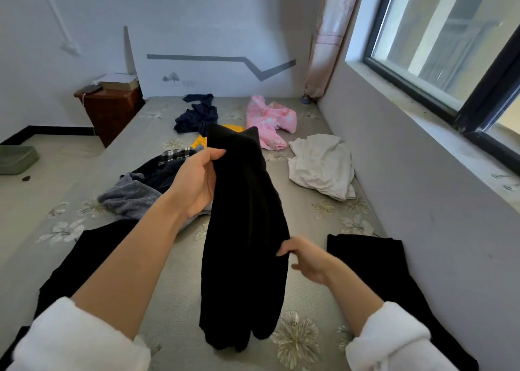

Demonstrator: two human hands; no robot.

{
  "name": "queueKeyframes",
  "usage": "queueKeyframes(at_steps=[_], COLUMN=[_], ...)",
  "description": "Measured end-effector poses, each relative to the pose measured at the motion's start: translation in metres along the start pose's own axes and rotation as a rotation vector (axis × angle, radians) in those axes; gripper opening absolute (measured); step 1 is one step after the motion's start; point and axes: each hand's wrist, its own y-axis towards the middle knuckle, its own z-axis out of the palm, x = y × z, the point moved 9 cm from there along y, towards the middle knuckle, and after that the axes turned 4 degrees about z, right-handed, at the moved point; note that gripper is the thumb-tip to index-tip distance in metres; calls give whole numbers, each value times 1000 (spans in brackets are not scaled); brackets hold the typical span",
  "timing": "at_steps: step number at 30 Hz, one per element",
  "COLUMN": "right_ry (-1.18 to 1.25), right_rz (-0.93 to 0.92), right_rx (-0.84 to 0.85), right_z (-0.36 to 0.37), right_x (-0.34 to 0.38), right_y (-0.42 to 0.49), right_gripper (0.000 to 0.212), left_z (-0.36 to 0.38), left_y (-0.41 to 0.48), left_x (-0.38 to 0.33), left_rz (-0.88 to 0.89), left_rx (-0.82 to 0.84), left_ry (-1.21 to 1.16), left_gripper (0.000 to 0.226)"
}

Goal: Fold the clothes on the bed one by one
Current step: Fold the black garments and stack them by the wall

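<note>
White sleeves (pixel 81 339) are framing a black garment (pixel 244 230); the left hand (pixel 197 179) is gripping its top, the right hand (pixel 308 258) pinching its side edge over the bed (pixel 180 272).

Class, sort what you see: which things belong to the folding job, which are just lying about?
Job: held black garment, left hand, right hand, pink garment, white garment, navy garment, bed.
Lying about: nightstand, curtain, green tray, window.

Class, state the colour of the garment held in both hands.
The garment is plain black, clearest in the head view.
</note>
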Motion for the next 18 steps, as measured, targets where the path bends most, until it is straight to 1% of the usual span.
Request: queueKeyframes(at_steps=[1,2,4,5,7,9,10,12,15,17,18], right_ry=[11,19,61,85,52,12,10,26,-30,-142,-190], right_rz=[3,-22,-129,-176,-261,-348,-389,-457,-486,-467,-438], right_rx=[6,-25,-209,-312,-475,-532,-528,-465,-331,-294,-267], right_z=[6,6,-11,-24,-53,-73,-79,-85,-85,-87,-87], right_x=[-1,4,25,37,62,86,96,112,127,134,138], right_y=[2,3,1,-2,-13,-28,-35,-46,-55,-61,-64], right_gripper=[60,48,13,10,20,21,20,20,23,19,14], left_z=[-1,-2,-9,-16,-35,-56,-63,-68,-66,-61,-58], left_y=[-1,-2,-3,-2,0,0,0,-4,-9,-12,-14], left_x=[0,-1,-6,-9,-18,-27,-31,-36,-35,-31,-28], left_rz=[-3,-4,11,23,58,88,102,119,39,-56,-114], left_rx=[-1,-4,-22,-47,-138,-233,-255,-253,-198,-81,6], left_ry=[-1,8,43,68,187,408,524,672,809,909,955], left_gripper=[36,35,34,34,30,25,24,24,17,12,16])
